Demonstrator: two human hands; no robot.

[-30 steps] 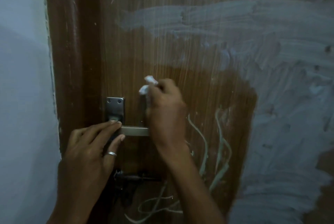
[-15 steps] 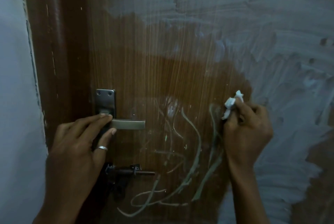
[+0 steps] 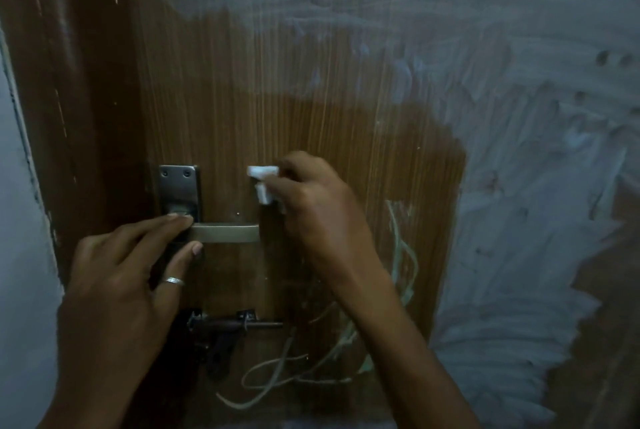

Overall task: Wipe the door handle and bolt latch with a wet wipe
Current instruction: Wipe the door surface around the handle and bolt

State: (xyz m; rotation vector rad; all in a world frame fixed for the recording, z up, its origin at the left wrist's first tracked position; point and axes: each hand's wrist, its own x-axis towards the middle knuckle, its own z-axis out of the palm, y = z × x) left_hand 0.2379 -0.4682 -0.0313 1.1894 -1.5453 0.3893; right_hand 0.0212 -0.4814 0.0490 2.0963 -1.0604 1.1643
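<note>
One door (image 3: 277,82): you are facing a brown wood-grain panel that is filling most of the view. A pale grey smear (image 3: 519,117) is spreading across its top and right side, and light scribbles (image 3: 401,255) are curling over the wood right of the hardware.
Room: a darker door frame (image 3: 86,82) is running down the left, with a pale wall (image 3: 20,255) showing beyond it.
Door handle (image 3: 225,233): its lever is pointing right from a metal backplate (image 3: 179,188) near the door's left edge.
Bolt latch (image 3: 235,324): it is sitting below the handle, dark, its rod pointing right.
Left hand (image 3: 117,276): you are laying nearly straight fingers at the lever's root, one above and one below; a ring (image 3: 173,281) is showing.
Right hand (image 3: 318,207): you are pinching the wet wipe (image 3: 263,182) in curled fingers just above the lever's free end, not touching the lever.
Hidden: your left hand is covering the backplate's lower part and the latch's left end. Your fist is burying most of the wipe, and dim light is blurring the latch.
Edges: the picture is cutting off both forearms and the door's top and right.
Open room: bare wood is lying between your hands; your right forearm is passing near the rod's tip.
</note>
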